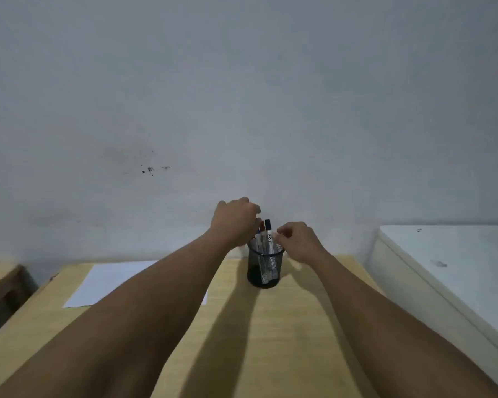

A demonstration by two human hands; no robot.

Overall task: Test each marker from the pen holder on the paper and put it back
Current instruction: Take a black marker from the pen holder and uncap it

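1 head-worn wide-angle view, looking forward and slightly down along both forearms, across the wooden table (270,326) to its far edge and the wall (242,96) close behind; the table's near edge is cropped.

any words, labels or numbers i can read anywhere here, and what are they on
None can be read.
Markers in the pen holder: dark print on the white barrels, too small and blurred to read.
Paper: blank where it shows.
Wall: dark smudges only, not writing.

black mesh pen holder (265,268), white paper (110,282)
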